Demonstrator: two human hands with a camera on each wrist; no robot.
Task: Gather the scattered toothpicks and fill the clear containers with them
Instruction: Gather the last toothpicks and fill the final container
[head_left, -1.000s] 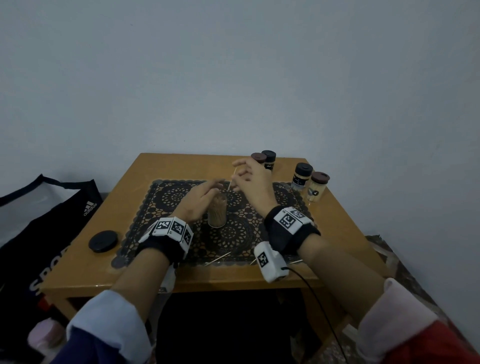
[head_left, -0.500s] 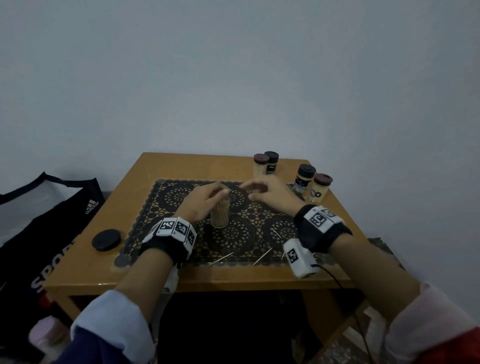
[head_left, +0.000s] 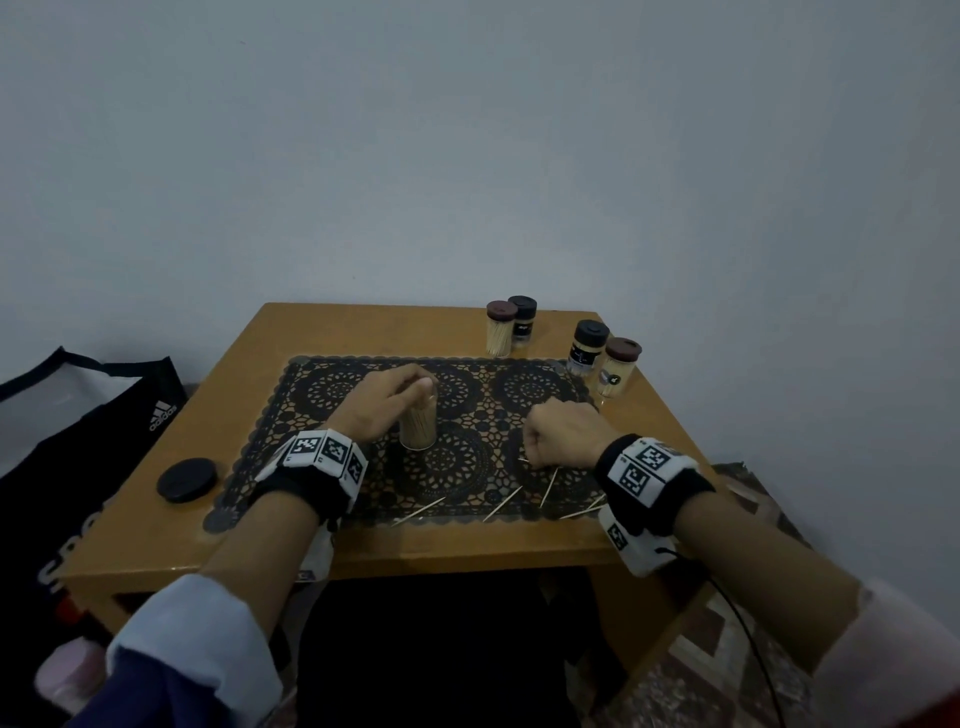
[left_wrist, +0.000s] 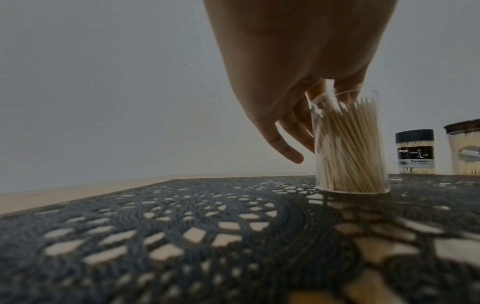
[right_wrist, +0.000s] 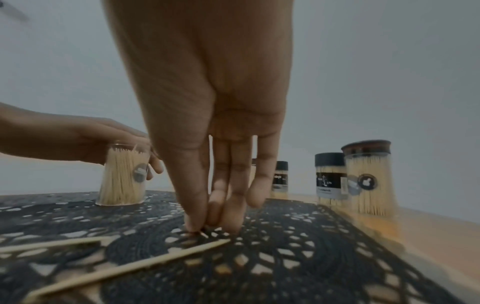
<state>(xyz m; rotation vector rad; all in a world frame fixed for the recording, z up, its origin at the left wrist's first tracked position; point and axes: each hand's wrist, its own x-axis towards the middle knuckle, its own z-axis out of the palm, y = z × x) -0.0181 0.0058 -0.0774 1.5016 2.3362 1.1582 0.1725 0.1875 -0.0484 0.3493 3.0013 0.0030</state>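
The left hand (head_left: 382, 402) grips the rim of an open, clear cylindrical container packed with pale wooden toothpicks (head_left: 418, 426), its fingers curled over the top edge while the container stands upright on the black lace-patterned placemat (head_left: 457, 467). The right hand (head_left: 563, 434) is lowered to the placemat just right of that container, thumb and fingers (right_wrist: 228, 216) drawn close together with their tips on the mat; a small reddish speck shows under the thumb tip, but whether a toothpick is pinched there cannot be told. A loose toothpick (right_wrist: 135, 265) lies just in front of those fingertips, and further loose toothpicks (head_left: 501, 503) are scattered on the mat's near edge between the two wrists. Beyond the right hand, four lidded toothpick jars (head_left: 589, 347) stand in two pairs on the light brown wooden table (head_left: 249, 374). Left of the left wrist lies a round black lid (head_left: 186, 479).
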